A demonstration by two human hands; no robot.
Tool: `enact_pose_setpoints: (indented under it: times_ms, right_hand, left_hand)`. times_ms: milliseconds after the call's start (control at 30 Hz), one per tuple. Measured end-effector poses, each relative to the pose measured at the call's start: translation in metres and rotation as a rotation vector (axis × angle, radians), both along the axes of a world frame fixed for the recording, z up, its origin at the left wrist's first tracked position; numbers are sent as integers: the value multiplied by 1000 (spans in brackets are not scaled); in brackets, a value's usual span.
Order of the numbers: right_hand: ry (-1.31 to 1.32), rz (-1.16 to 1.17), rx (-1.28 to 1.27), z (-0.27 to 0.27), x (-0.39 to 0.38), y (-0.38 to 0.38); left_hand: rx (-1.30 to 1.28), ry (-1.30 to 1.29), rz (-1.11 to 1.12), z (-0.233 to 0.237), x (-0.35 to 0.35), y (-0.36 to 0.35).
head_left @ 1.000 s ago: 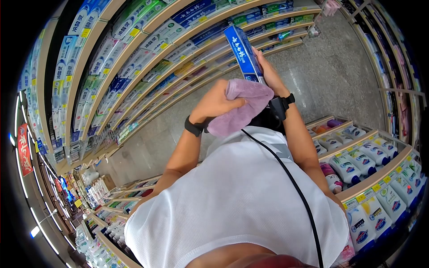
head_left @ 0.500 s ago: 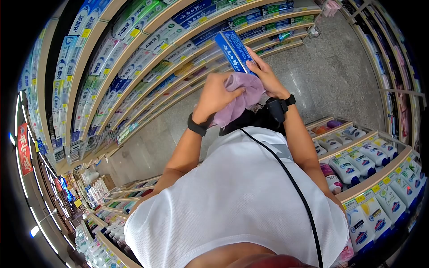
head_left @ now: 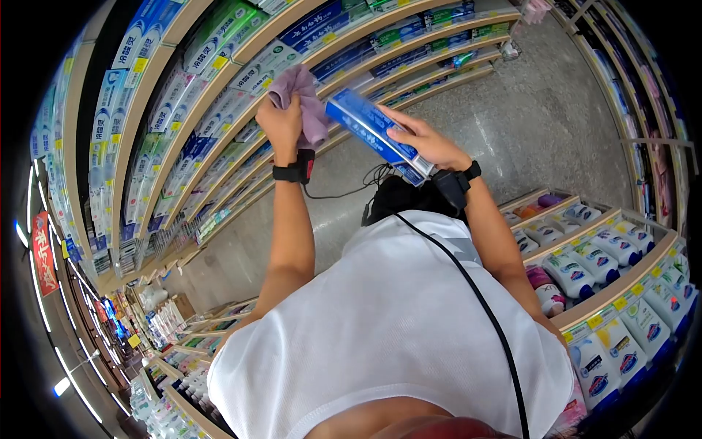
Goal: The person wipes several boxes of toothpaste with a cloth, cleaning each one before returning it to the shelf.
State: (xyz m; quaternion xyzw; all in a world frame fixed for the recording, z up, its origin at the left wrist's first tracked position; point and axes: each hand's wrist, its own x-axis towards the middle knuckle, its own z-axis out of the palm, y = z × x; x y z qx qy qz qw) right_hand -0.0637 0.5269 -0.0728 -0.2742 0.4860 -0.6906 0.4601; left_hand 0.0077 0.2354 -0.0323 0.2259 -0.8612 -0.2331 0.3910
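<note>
A pinkish-purple cloth is bunched in my left hand, whose fingers are closed around it. The cloth is held up in front of the shelf of boxes, to the left of what my right hand carries. My right hand grips a long blue toothpaste box, with the thumb on top and the other fingers along its far side. The box lies slanted, one end pointing at the shelf and the other toward my body. Cloth and box are apart, with a small gap between them.
Shelves of toothpaste boxes curve across the front and left. Behind me on the right, a shelf holds white bottles. Grey floor runs between the racks. A black cable crosses my white shirt.
My left hand has drawn the cloth off the toothpaste box and moved left and up toward the shelf. My right hand has tilted the box flatter and brought it lower.
</note>
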Motion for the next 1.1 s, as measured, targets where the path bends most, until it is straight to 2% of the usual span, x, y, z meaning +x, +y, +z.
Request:
enact_pose_setpoints:
  times_ms: [100,200,333,400,500,567,633,700,767,800,867,900,1033,1100]
  right_hand:
    - [-124,-105,6,2,1,-4]
    - [-249,-158,73,-1,1,-9]
    - [-273,-220,-3,-2,6,-12]
    - [-277,-233,-45,0,10,-16]
    - [-253,-420,99,0,3,-23]
    - [-263,-478,61,-24,-8,-22]
    - [-290,-599,50,-37,-21,-16]
    - [-313,-593,53,-36,-28,-3]
    - [-343,-612,37,-31,-30,1]
    - [-345,-614,37,-29,-30,0]
    - [-368,-633,-2,-26,-30,-2]
    - [-369,-645,7,-25,-29,-2]
    - [-434,-570,30,-26,-35,5]
    - [-530,-426,-8,-34,-39,11]
  left_hand:
    - [-21,-271,28,-3,5,31]
    - [-64,-158,-70,-3,5,90]
    - [46,-123,-138,5,10,101]
    - [74,-200,-195,0,13,98]
    - [-50,-263,-349,-1,19,124]
    - [21,-187,-500,9,26,147]
    - [111,-306,-654,13,38,158]
    - [180,-350,-737,26,41,163]
    - [341,-518,-944,35,44,153]
    - [341,-520,-946,37,46,145]
    - [625,-742,-1026,44,45,132]
    - [643,-678,-1039,47,44,133]
    - [692,-741,-983,50,42,129]
    - [730,-691,-978,45,43,129]
